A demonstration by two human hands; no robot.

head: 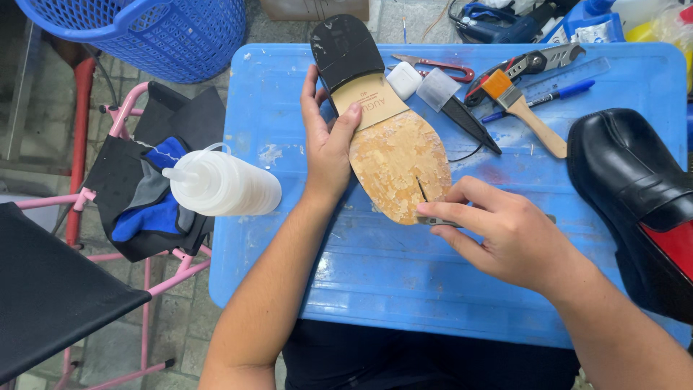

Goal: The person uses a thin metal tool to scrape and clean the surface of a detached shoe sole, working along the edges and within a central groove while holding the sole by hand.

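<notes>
Left hand [326,141] grips an upturned shoe [382,115] while right hand [505,235] pinches a small blade [433,220] at its sole [401,170], largely scraped bare.

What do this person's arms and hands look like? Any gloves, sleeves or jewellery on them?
Both are bare. The left hand and the right hand wear no gloves, and no rings, watch or bracelet show. The forearms are uncovered as far as the picture reaches, so no sleeves are in view. The fingernails are short and plain. Dark clothing shows at the lap, below the blue table.
</notes>
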